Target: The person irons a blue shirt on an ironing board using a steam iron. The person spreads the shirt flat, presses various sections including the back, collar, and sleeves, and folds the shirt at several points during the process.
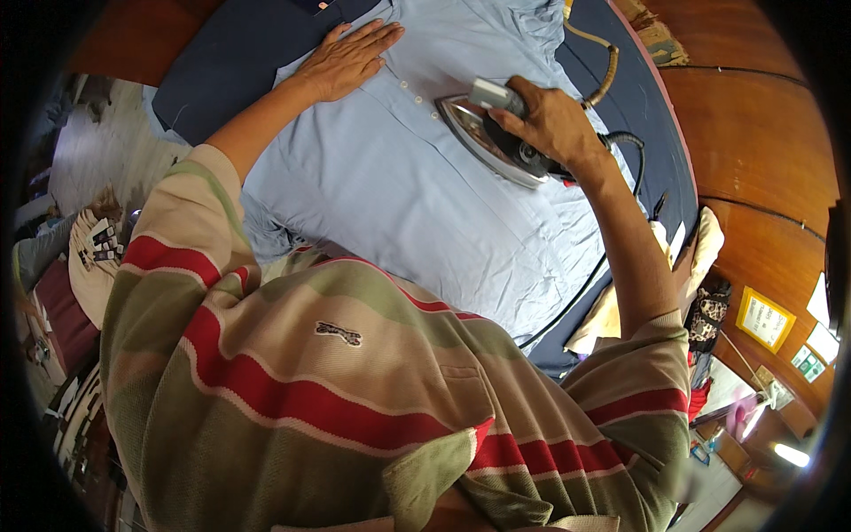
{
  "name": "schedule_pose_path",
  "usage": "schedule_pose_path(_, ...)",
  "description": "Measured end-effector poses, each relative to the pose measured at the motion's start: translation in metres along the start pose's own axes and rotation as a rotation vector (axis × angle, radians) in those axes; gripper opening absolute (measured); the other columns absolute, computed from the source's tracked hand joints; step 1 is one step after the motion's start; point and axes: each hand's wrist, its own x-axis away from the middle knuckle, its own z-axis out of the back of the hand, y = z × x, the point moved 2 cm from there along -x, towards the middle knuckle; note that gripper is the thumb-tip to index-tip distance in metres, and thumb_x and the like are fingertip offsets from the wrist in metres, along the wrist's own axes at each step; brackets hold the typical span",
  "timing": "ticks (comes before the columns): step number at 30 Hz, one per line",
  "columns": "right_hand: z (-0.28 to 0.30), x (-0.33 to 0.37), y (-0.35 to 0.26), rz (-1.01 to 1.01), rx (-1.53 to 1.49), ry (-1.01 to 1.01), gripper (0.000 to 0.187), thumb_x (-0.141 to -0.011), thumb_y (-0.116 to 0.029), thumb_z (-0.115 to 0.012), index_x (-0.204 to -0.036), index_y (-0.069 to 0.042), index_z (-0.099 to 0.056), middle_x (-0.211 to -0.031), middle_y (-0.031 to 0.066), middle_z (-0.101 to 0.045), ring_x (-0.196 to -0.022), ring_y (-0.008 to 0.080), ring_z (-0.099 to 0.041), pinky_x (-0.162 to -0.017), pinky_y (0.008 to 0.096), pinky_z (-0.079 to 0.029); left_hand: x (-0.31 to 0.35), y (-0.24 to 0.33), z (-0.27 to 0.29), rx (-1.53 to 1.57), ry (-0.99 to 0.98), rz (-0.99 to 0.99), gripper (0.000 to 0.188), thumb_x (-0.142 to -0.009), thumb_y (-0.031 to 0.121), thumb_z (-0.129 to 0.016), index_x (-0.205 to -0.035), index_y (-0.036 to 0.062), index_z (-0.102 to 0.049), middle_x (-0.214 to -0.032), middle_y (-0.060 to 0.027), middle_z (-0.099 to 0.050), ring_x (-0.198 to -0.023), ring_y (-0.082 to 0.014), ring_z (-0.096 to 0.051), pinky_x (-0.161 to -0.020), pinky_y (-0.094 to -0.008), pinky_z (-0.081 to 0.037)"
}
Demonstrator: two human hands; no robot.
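Observation:
A light blue button-up shirt (355, 177) lies spread over a dark blue padded ironing surface (213, 71). My right hand (554, 124) is wrapped round the handle of a steam iron (496, 142), whose metal soleplate rests on the shirt just right of the row of white buttons (419, 99). At the upper left my left hand (350, 62) lies flat on the shirt, fingers stretched toward the upper right. Wrinkles show in the cloth at the lower right, while the part near the buttons looks smoother.
A black cord (634, 151) and a tan hose (610, 71) run from the iron along the right side. Brown wooden panelling (745, 133) stands beyond the surface's right edge. Pale cloth (594, 319) hangs at the lower right, and folded garments (93, 257) lie at far left.

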Motion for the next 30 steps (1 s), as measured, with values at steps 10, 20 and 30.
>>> schedule_pose_path(10, -0.004, 0.052, -0.043, -0.288, -0.107, 0.032, 0.04, -0.084, -0.041, -0.056, -0.101, -0.005, -0.055, -0.076, 0.0198, -0.064, -0.072, 0.0359, -0.064, -0.065, 0.0422, -0.051, -0.002, -0.001, 0.0, 0.019, 0.0, 0.004, 0.05, -0.097, 0.03, -0.028, -0.145, 0.0242, -0.017, -0.15, 0.0051, -0.018, -0.138, -0.0148, -0.016, -0.11, -0.043, -0.011)
schedule_pose_path(20, -0.023, 0.043, -0.074, -0.373, -0.159, 0.069, 0.038, -0.083, -0.038, -0.059, -0.097, -0.004, -0.052, -0.075, 0.0178, -0.064, -0.072, 0.0341, -0.063, -0.062, 0.0415, -0.05, -0.001, -0.026, 0.006, -0.081, -0.114, -0.146, 0.049, -0.098, 0.035, -0.025, -0.145, 0.0278, -0.014, -0.151, 0.0069, -0.012, -0.138, -0.0158, -0.013, -0.111, -0.0448, -0.01)
schedule_pose_path(30, -0.031, 0.006, -0.117, -0.46, -0.433, 0.087, 0.039, -0.08, -0.028, -0.06, -0.101, 0.002, -0.046, -0.076, 0.0262, -0.061, -0.074, 0.0411, -0.061, -0.068, 0.0459, -0.048, 0.003, -0.033, 0.0, 0.018, -0.04, -0.156, 0.047, -0.098, 0.031, -0.024, -0.144, 0.0268, -0.019, -0.15, 0.0062, -0.015, -0.138, -0.0152, -0.013, -0.111, -0.0457, -0.01)
